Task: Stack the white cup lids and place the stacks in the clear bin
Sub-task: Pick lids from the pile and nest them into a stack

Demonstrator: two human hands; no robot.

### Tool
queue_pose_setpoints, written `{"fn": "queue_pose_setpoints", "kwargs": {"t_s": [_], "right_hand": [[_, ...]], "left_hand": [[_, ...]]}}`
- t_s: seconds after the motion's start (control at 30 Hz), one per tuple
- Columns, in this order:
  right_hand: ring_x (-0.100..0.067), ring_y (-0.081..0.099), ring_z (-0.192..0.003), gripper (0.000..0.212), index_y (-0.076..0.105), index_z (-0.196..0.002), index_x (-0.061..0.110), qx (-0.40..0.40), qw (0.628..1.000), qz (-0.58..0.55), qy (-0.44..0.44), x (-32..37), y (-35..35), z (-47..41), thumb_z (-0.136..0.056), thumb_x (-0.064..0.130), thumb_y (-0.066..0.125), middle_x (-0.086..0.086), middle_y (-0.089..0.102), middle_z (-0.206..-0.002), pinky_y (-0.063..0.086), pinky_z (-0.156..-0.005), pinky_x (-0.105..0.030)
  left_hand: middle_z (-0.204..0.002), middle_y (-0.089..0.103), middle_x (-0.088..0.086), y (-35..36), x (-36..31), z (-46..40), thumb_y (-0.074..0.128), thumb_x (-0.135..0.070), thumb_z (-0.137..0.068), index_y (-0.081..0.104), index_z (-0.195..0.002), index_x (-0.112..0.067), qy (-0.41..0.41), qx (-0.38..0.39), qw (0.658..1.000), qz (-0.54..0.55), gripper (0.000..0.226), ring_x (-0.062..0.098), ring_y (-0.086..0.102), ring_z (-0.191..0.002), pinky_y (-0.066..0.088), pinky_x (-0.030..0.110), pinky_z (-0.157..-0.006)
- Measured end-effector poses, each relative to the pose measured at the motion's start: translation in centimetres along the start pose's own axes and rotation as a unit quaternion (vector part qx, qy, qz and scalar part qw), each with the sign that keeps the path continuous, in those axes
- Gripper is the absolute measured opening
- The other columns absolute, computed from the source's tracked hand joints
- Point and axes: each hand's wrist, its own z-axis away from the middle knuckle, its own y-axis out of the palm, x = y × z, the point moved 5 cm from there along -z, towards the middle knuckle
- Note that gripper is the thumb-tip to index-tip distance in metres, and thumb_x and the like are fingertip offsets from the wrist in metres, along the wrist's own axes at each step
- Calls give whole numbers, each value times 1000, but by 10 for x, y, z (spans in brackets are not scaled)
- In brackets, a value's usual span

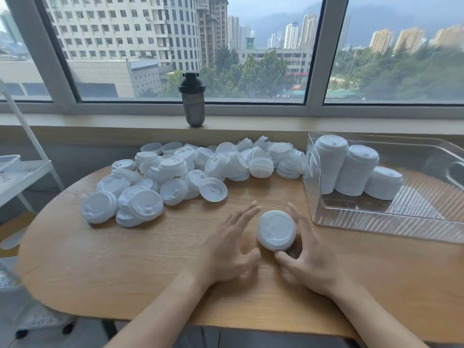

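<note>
A small stack of white lids point(276, 230) stood on the wooden table point(100, 259) at lower centre, the right hand point(307, 257) cupping it with thumb and fingers, the left hand point(229, 249) beside it with fingers spread and holding nothing. 3 stacks point(351, 169) already leaned in the clear bin point(381, 222) at right; a large loose heap of lids point(190, 169) at centre left remained unsorted.

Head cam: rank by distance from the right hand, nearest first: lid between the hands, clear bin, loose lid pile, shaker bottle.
From the right hand:
1. Lid, in its fingers, at its left.
2. Clear bin, just beyond on the right.
3. Loose lid pile, across the table on the left.
4. Shaker bottle, on the windowsill.
</note>
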Motion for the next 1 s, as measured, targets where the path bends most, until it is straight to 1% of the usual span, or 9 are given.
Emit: {"fn": "queue_pose_setpoints", "kwargs": {"t_s": [0.07,0.13,0.23,0.3,0.4,0.47,0.53,0.73,1.0], "right_hand": [[10,33,-131,96,26,-151,39,-30,1000,4,3,1,-6,7,-70,35,79,25,36,-140,25,-108,-7],[3,43,-125,80,37,-137,35,-73,997,5,-1,3,-10,10,-68,36,78,22,40,-133,42,-106,-24],[-5,55,-117,60,49,-124,30,-115,993,-35,5,0,-13,9,-70,31,76,21,50,-123,53,-98,-37],[-8,58,-118,54,53,-124,33,-120,991,-55,14,-4,-14,7,-73,29,70,20,56,-124,51,-101,-41],[-1,47,-132,60,52,-133,39,-83,993,-83,29,-1,-13,6,-76,24,55,25,53,-135,37,-115,-34],[3,32,-140,65,49,-142,36,-50,997,-61,15,6,-10,5,-77,27,50,23,45,-146,24,-121,-26],[2,24,-145,70,46,-149,34,-24,999,-33,3,9,-7,4,-78,32,47,17,39,-153,17,-123,-27],[-7,36,-138,80,34,-155,30,-20,999,-23,12,5,-7,6,-78,36,56,15,40,-147,32,-118,-40],[-7,42,-135,97,38,-152,23,-28,995,85,-52,12,3,-7,-73,71,67,12,46,-147,33,-115,-29]], "left_hand": [[-165,23,-24,11,-13,-1,60,-38,-79,24,-161,-34,13,35,999,-22,89,-4,26,-148,20,14,-118],[-164,29,-21,19,-22,-3,63,-39,-83,21,-161,-35,18,31,999,-37,88,-1,30,-146,23,14,-117],[-151,44,-17,20,-24,-5,68,-44,-86,31,-156,-32,4,-23,998,-56,80,2,41,-136,35,18,-109],[-140,51,-14,19,-22,-6,72,-45,-84,38,-152,-31,1,-56,996,-64,78,3,44,-128,36,16,-101],[-144,45,-15,21,-18,-7,73,-47,-84,37,-152,-33,-8,-54,996,-70,78,4,42,-130,33,13,-95],[-154,37,-17,22,-17,-9,73,-51,-85,33,-153,-33,-6,-48,997,-61,81,4,39,-139,34,17,-102],[-159,33,-18,22,-17,-10,72,-53,-85,26,-157,-34,1,-39,998,-45,87,2,35,-143,34,20,-109],[-151,44,-22,15,-13,-11,75,-63,-82,41,-149,-31,-43,-79,996,-6,83,-2,41,-136,39,19,-101],[-129,55,-21,11,5,-12,81,-68,-71,49,-135,-29,-105,-133,983,71,81,-1,51,-123,44,29,-104]]}}
